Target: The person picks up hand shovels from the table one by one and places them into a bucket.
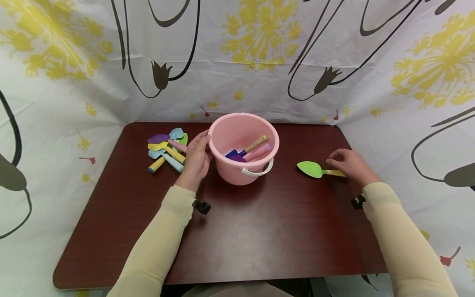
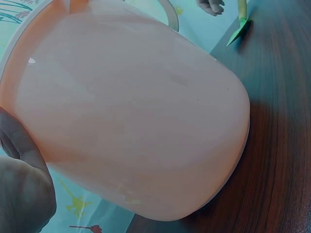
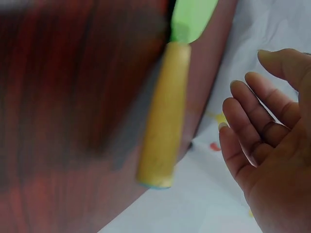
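A pink bucket (image 1: 234, 175) stands at the middle of the table, its white handle (image 1: 256, 172) hanging down in front. My left hand (image 1: 198, 159) grips the bucket's left rim; the left wrist view is mostly filled by the bucket's side (image 2: 146, 107). Inside lie a blue hand trowel with a wooden handle (image 1: 257, 143), a purple tool and a pink handle. On the right lies a green hand trowel (image 1: 311, 169) with a yellow handle (image 3: 165, 116). My right hand (image 1: 350, 165) is over that handle's end, fingers loosely bent and apart from it in the right wrist view.
Several toy garden tools (image 1: 167, 148) in purple, yellow, blue, green and pink lie piled left of the bucket, partly behind my left hand. The dark red-brown table (image 1: 282, 231) has a patterned cloth (image 1: 252, 86) hanging behind it and at the sides.
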Demonstrator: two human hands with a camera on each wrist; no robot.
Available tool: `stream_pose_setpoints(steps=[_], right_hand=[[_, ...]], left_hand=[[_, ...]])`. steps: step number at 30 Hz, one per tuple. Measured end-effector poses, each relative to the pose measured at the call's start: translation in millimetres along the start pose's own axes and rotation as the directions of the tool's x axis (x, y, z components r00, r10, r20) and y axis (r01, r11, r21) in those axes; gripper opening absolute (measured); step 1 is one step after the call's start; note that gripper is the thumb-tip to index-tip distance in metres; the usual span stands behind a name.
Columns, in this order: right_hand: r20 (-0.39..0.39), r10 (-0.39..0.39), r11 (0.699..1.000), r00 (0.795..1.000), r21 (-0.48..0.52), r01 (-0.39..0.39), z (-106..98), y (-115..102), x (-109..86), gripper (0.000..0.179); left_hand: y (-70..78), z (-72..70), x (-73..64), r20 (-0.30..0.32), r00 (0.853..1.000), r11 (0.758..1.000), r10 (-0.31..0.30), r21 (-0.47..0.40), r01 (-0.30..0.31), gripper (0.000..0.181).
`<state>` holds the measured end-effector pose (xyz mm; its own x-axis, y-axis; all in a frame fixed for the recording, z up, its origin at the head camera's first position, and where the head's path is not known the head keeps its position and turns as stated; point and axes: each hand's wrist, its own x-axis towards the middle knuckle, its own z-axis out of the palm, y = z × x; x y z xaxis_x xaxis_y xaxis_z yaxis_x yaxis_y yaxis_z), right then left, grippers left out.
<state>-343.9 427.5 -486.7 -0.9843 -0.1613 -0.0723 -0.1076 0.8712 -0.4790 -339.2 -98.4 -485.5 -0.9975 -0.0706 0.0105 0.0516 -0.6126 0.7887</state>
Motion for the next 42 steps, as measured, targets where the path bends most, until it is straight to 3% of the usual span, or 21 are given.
stream_pose_setpoints(steps=[13, 29, 42], right_hand=[[0.063, 0.006, 0.998, 0.998, -0.067, -0.002, 3.8, 46.2, 5.7, 0.053], [0.09, -0.006, 0.997, 0.996, -0.07, 0.012, 9.0, 47.8, 2.5, 0.056], [0.09, -0.037, 0.996, 0.995, -0.083, 0.045, 13.6, 51.2, 1.9, 0.04]], left_hand=[[0.9, -1.3, 0.1, 0.01, 1.0, 1.0, -0.002, 0.009, 0.002, 0.033], [0.6, -1.9, -0.2, 0.003, 1.0, 1.0, -0.01, 0.009, 0.01, 0.03], [1.0, -0.8, -0.5, 0.001, 1.0, 1.0, -0.011, 0.027, 0.011, 0.034]])
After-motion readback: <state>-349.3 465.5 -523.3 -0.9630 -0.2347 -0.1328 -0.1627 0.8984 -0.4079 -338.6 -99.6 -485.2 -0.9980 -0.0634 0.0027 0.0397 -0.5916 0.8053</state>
